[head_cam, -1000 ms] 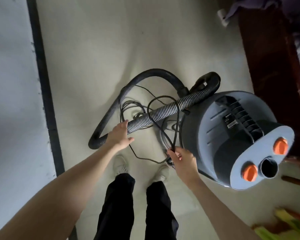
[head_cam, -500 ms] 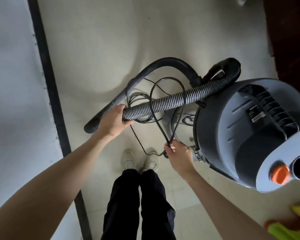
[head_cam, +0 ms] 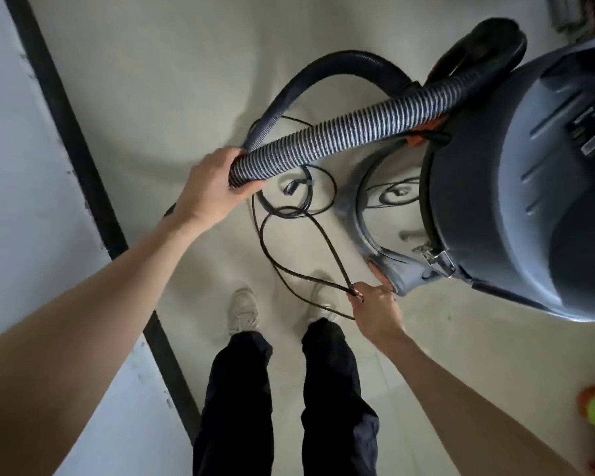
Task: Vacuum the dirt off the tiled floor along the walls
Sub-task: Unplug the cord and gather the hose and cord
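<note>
The left hand (head_cam: pixel 209 190) is wrapped around the ribbed grey corrugated hose (head_cam: pixel 340 139); the right hand (head_cam: pixel 375 309) pinches the thin black power cord (head_cam: pixel 299 235). The big grey drum vacuum cleaner (head_cam: pixel 529 187) stands at two o'clock on the pale tiled floor (head_cam: pixel 172 80), with the white wall (head_cam: pixel 18 166) at nine o'clock.

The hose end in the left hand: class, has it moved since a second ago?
Yes. The left hand has lifted the hose end off the floor, nearer the camera; the baseboard shows camera shift too.

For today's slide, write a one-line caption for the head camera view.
Left hand grips the ribbed hose, right hand pinches the black power cord beside the grey canister vacuum.
</note>
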Demonstrator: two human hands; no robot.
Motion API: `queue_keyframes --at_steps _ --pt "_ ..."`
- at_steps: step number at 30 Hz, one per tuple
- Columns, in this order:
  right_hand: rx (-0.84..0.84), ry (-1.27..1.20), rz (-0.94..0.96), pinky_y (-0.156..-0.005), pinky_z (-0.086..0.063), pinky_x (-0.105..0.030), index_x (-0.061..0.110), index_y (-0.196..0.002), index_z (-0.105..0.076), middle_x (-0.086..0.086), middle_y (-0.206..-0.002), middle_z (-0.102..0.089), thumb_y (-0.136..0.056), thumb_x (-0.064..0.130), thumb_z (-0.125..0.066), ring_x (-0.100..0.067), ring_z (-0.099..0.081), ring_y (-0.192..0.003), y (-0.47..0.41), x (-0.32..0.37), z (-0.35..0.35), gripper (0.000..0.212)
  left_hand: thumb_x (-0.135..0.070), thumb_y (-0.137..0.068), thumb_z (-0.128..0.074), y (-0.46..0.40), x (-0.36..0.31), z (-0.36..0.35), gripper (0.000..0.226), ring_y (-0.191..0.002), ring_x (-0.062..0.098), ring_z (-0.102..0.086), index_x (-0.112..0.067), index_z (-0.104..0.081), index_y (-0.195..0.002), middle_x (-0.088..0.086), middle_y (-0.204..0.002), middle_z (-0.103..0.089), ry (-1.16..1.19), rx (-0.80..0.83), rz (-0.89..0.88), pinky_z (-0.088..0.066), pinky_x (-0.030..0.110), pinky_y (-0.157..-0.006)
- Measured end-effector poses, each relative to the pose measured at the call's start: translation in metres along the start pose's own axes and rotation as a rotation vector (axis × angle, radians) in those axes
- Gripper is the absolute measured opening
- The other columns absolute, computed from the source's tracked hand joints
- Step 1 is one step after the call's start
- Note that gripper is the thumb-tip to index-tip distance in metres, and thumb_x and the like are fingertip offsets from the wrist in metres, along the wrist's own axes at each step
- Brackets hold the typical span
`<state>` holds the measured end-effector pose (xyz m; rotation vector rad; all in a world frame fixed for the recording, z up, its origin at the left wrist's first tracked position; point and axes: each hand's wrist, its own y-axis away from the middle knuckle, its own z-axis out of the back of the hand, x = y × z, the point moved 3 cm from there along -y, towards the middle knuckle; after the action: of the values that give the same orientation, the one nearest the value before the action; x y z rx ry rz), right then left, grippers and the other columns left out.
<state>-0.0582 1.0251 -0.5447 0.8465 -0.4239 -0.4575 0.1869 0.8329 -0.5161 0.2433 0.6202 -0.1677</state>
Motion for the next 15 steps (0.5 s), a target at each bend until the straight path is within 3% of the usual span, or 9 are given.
queue_keyframes --at_steps 8,11,15 --pt "-0.079 -0.126 0.004 -0.075 -0.044 -0.033 0.017 -0.118 -0.067 -0.021 -0.108 -0.065 -0.100 0.024 -0.050 -0.035 -0.060 -0.099 -0.052 0.009 -0.040 0.026 -0.027 -0.082 -0.070 0.040 0.018 -0.040 0.051 -0.100 0.036 -0.054 0.000 -0.054 -0.123 0.019 -0.109 -0.059 -0.079 -0.079 -0.127 -0.043 0.045 -0.085" --pt "-0.127 -0.150 0.061 -0.069 -0.038 -0.031 0.017 -0.114 -0.069 -0.019 -0.105 -0.066 -0.099 0.025 -0.052 -0.036 -0.060 -0.097 -0.074 0.009 -0.050 0.024 -0.018 -0.083 -0.068 0.069 0.024 -0.054 0.047 -0.102 0.035 -0.049 0.001 -0.053 -0.123 0.023 -0.112 -0.055 -0.138 -0.299 -0.182 -0.044 0.046 -0.088" --pt "-0.145 -0.192 0.113 -0.069 -0.042 -0.031 0.016 -0.108 -0.072 -0.014 -0.097 -0.068 -0.098 0.024 -0.055 -0.034 -0.061 -0.093 -0.094 0.005 -0.064 0.021 -0.010 -0.090 -0.062 0.105 0.022 -0.080 0.034 -0.099 0.029 -0.043 -0.002 -0.050 -0.121 0.024 -0.111 -0.053 -0.244 -0.535 -0.353 -0.042 0.042 -0.088"
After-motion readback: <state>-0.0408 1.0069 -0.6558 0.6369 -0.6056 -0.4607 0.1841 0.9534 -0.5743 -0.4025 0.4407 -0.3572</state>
